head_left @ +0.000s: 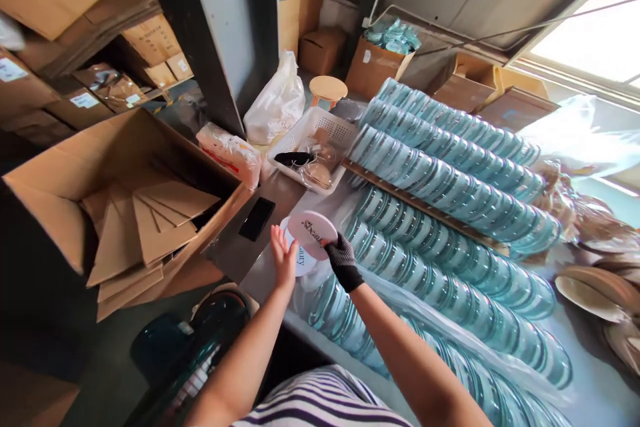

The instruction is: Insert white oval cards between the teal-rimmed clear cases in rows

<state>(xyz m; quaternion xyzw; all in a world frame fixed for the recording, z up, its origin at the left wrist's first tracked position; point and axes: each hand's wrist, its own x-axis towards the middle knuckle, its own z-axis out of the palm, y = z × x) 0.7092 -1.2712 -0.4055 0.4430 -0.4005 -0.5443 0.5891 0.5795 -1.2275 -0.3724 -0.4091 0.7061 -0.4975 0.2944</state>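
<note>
In a dark glove with bare fingertips, my right hand [344, 263] grips the edge of a round pinkish-white disc [311, 232] with black lettering. My bare left hand [283, 255] has its fingers stretched out at the disc's left edge; whether it touches the disc I cannot tell. Beneath, a second white lettered disc [303, 263] shows partly, the rest covered by the first. Just right of my gloved hand lie long rows of clear bluish round pieces [395, 240], stacked on edge.
A white perforated basket [340, 125] with small items stands beyond my hands. Left of them lie a black phone [257, 219] and an open cardboard box [45, 213] holding cardboard sheets. A wooden stool [328, 88] and a white plastic bag [278, 103] stand farther back.
</note>
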